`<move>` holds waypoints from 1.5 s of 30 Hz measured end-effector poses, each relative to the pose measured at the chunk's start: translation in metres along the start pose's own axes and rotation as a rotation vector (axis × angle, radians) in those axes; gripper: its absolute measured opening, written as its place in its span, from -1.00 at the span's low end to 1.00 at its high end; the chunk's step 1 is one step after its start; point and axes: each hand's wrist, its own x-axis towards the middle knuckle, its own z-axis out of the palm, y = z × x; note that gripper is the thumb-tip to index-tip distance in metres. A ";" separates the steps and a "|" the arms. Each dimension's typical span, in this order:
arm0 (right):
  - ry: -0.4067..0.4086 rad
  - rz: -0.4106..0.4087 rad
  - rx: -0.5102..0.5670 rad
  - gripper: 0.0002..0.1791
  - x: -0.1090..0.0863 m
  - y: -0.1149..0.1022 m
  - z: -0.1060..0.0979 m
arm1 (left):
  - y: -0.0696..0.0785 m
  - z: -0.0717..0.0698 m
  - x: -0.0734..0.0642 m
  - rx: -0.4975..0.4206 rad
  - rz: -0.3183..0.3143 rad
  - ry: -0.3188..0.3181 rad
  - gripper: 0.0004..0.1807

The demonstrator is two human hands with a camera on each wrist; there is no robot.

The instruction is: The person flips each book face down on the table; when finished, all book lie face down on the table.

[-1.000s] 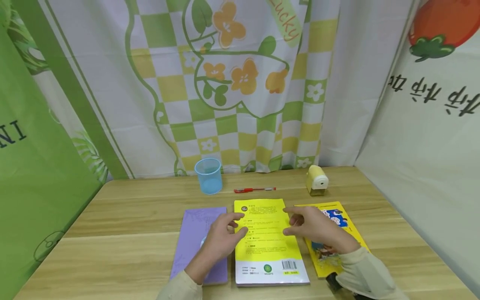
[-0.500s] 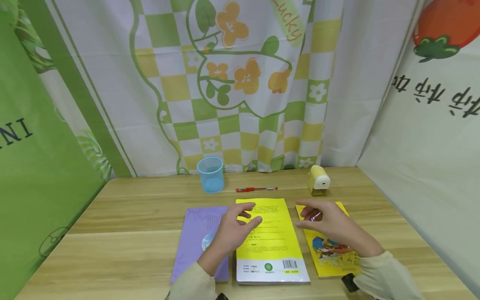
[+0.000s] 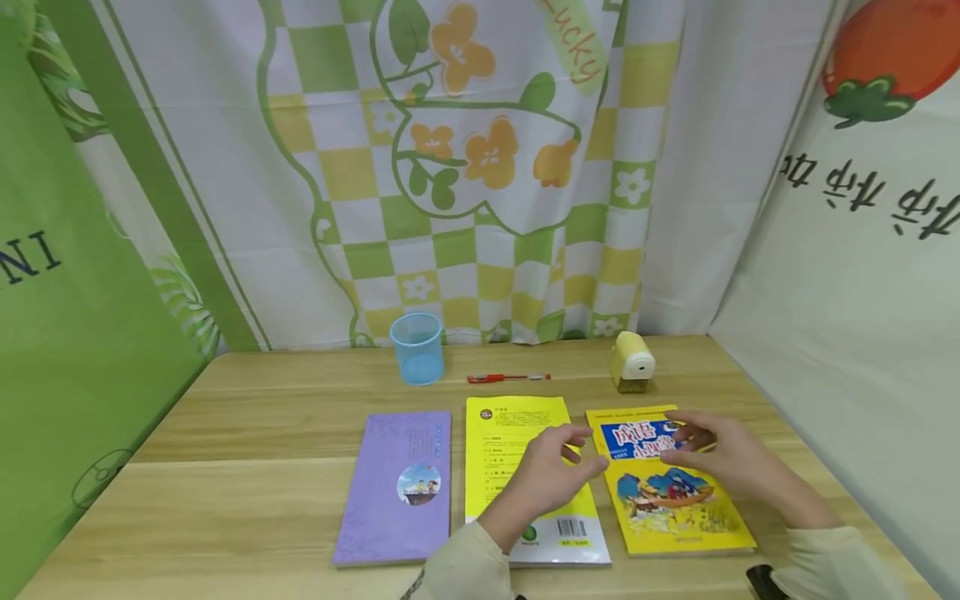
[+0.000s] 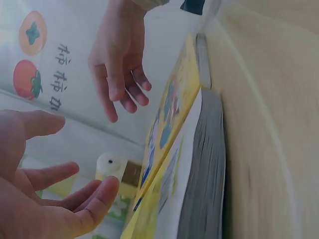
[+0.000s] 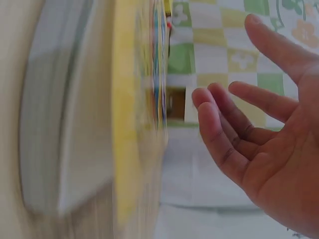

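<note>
Three books lie side by side on the wooden table. The left one is a purple book [image 3: 382,508] with a round picture. In the middle is a yellow book [image 3: 498,458] with a white band and barcode. A yellow illustrated book [image 3: 667,521] with a blue title panel lies to the right. My left hand [image 3: 551,471] hovers over the middle book, fingers loosely bent and holding nothing. My right hand [image 3: 738,462] is above the right edge of the illustrated book, thumb and fingers apart. Both wrist views show air between the hands and the covers.
Behind the books stand a light blue mesh cup [image 3: 420,358] and a yellow-and-white pencil sharpener [image 3: 633,364], with a red pen [image 3: 508,378] lying between them. A patterned curtain [image 3: 487,208] hangs along the table's back edge, with printed cloth at both sides.
Both hands have moved right: the left from the gap by the purple book to over the middle book, the right to the illustrated book's far edge. The books lie where they were.
</note>
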 end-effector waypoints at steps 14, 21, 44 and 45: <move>0.024 -0.023 -0.030 -0.24 0.005 0.012 -0.008 | 0.006 0.022 0.006 0.001 -0.062 -0.028 -0.51; 0.000 -0.006 -0.029 -0.17 0.007 0.018 -0.008 | 0.006 0.024 0.007 0.004 -0.118 -0.037 -0.51; -0.084 0.176 -0.179 -0.06 0.010 0.023 0.005 | 0.008 0.043 -0.001 0.006 -0.178 -0.045 -0.48; -0.088 0.181 -0.190 -0.08 0.010 0.022 0.006 | 0.008 0.044 0.000 -0.036 -0.187 -0.028 -0.48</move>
